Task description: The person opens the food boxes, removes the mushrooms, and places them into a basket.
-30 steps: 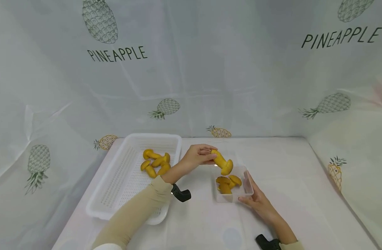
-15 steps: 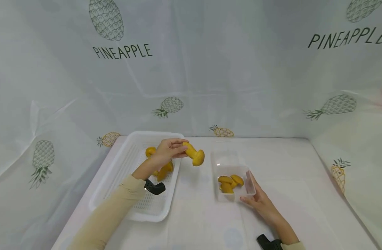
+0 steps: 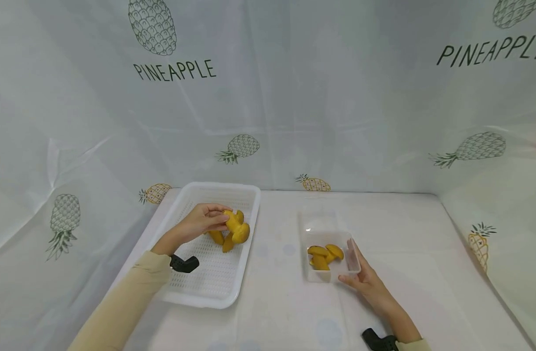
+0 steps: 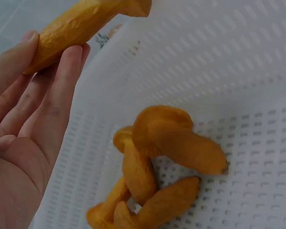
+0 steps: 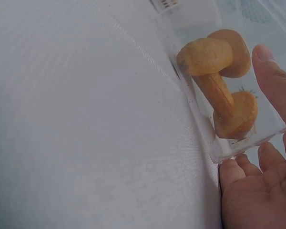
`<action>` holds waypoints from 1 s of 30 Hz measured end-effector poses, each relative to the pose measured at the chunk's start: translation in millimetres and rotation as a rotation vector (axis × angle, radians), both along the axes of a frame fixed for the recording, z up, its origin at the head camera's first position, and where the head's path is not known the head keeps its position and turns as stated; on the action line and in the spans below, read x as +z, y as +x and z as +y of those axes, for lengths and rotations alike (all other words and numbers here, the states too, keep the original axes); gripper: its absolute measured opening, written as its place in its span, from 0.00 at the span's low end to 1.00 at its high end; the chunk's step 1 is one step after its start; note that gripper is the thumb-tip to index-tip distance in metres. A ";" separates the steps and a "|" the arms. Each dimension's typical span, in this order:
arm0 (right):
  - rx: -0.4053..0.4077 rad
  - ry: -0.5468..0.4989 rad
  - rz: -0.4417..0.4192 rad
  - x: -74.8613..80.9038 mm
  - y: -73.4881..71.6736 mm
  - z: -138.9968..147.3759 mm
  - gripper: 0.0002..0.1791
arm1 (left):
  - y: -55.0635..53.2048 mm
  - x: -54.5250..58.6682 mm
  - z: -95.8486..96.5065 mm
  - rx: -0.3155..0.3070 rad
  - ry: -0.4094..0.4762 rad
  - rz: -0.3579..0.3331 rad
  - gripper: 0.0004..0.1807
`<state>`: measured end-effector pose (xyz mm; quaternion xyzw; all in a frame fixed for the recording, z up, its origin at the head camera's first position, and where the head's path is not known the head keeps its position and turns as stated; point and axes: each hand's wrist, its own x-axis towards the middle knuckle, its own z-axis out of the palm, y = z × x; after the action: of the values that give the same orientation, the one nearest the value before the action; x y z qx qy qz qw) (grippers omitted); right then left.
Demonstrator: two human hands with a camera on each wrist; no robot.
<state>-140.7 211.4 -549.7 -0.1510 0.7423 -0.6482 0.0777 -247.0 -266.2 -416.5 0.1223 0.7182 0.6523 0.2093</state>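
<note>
My left hand (image 3: 199, 223) pinches a yellow mushroom (image 3: 237, 229) by its stem, with the cap pointing away from the fingers. It is held over the white perforated basket (image 3: 224, 301). Several more yellow mushrooms (image 4: 188, 148) lie heaped in that basket, and the left wrist view shows the held one above them, apart from the heap. On the right, my right hand (image 3: 367, 285) grips a clear plastic box (image 3: 319, 277) at its right side, thumb near the front corner. Inside the box a few mushrooms (image 3: 320, 262) lie together, partly overlapping.
The box's clear lid (image 3: 318, 222) lies folded back behind it. A white cloth (image 3: 276, 287) covers the table between basket and box. Behind stands a pale curtain (image 3: 294, 97) printed with pineapples. Each wrist carries a black camera (image 3: 184, 263).
My left hand has carried the mushroom leftward from above the plastic box to over the basket. My right hand stays at the box. The head view has shifted slightly.
</note>
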 end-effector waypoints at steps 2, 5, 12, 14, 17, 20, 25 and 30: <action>-0.004 0.003 -0.001 -0.1 -0.2 0.1 0.55 | 0.9 -4.3 -7.9 -0.006 -0.015 -0.020 0.23; -0.010 0.005 -0.006 -0.1 -0.3 0.0 0.55 | 3.0 -9.7 -17.2 -0.009 -0.042 -0.045 0.21; -0.013 0.007 -0.026 0.5 0.1 0.0 0.56 | 6.3 -23.6 -31.5 -0.041 -0.087 -0.126 0.23; -0.013 0.004 -0.028 1.1 0.5 -0.1 0.56 | 6.9 -28.5 -34.3 -0.059 -0.096 -0.133 0.24; -0.009 -0.004 -0.029 2.0 0.8 -0.2 0.56 | 7.9 -35.8 -39.0 -0.091 -0.118 -0.126 0.23; -0.008 -0.007 -0.025 2.3 0.7 -0.1 0.56 | 8.9 -43.4 -44.3 -0.101 -0.137 -0.121 0.21; -0.004 -0.008 -0.021 1.6 0.2 0.7 0.56 | 8.8 -54.2 -53.7 -0.087 -0.159 -0.136 0.22; -0.003 -0.011 -0.024 1.0 0.6 0.6 0.56 | 9.0 -53.5 -57.8 -0.089 -0.172 -0.150 0.24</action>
<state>-140.1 212.0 -548.7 -0.1425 0.7378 -0.6543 0.0845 -238.0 -324.0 -470.0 0.0865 0.7477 0.5856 0.3007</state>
